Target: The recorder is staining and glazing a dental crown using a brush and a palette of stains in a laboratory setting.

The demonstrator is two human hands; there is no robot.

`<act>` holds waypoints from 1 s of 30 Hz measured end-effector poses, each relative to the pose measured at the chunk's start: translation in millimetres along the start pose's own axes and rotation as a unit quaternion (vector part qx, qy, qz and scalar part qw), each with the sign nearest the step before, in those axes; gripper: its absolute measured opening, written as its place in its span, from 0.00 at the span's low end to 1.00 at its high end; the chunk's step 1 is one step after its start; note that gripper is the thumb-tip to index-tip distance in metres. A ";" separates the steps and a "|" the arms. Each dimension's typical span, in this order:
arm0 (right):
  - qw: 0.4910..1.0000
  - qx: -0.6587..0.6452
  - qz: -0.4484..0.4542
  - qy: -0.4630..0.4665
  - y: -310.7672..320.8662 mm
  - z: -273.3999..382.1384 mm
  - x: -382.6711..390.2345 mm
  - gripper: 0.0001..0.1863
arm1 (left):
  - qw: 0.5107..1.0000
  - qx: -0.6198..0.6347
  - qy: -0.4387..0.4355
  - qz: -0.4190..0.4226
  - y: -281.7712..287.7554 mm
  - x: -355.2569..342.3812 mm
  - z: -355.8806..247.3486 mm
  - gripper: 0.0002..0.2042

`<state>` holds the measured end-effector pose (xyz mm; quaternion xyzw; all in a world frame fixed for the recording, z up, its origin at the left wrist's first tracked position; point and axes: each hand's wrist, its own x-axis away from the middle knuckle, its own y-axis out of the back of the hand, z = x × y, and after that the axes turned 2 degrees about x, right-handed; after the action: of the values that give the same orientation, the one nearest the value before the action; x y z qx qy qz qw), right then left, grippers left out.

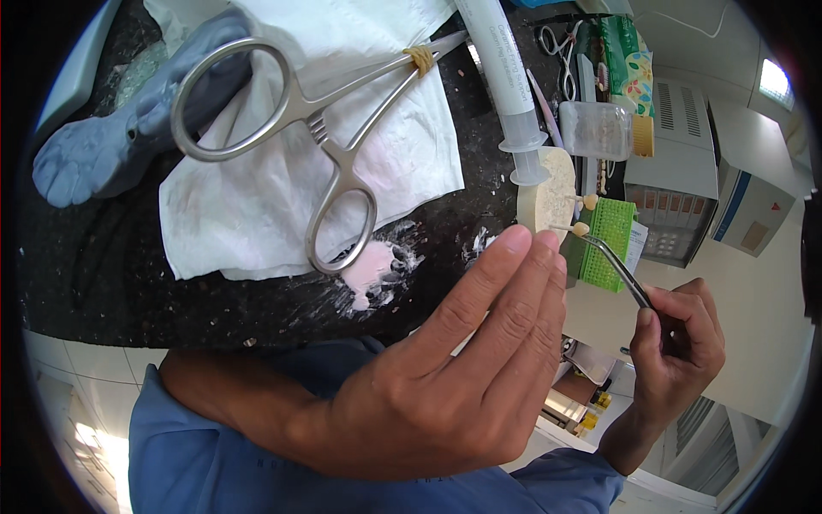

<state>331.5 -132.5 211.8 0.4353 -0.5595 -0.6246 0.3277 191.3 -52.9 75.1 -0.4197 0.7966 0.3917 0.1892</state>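
Observation:
At the centre right is a thick cream-coloured disc (556, 184), with two pegs sticking out to the right, each bearing a small tooth-shaped piece. My left hand (479, 360) pinches the disc's lower edge with the fingertips pressed together; its thumb is hidden. Bent tweezers (623, 272) are gripped in my right hand (681, 343). Their tips meet the lower tooth-shaped piece (580, 230); whether they clasp it or only touch it I cannot tell. Just above the disc, a clear syringe (505, 77) overlaps its top edge with the plunger.
Large ring-handled forceps (330, 128), banded near the tips, extend over white tissue (317, 184) on the black counter (205, 313). Pink paste (370, 270) smears the counter. A blue-grey lumpy object (128, 133) is at left. Rightward are a green grid block (610, 240), a clear box (597, 128) and grey machines (676, 154).

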 end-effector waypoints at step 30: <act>0.992 0.090 0.066 0.064 17.7 27.3 -23.1 0.14 | 0.999 -0.041 0.011 0.031 0.2 2.3 5.6 0.10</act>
<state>314.6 -103.4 233.2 0.4642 -0.6190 -0.5195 0.3626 189.7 -49.7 70.2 -0.4068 0.7944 0.4252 0.1508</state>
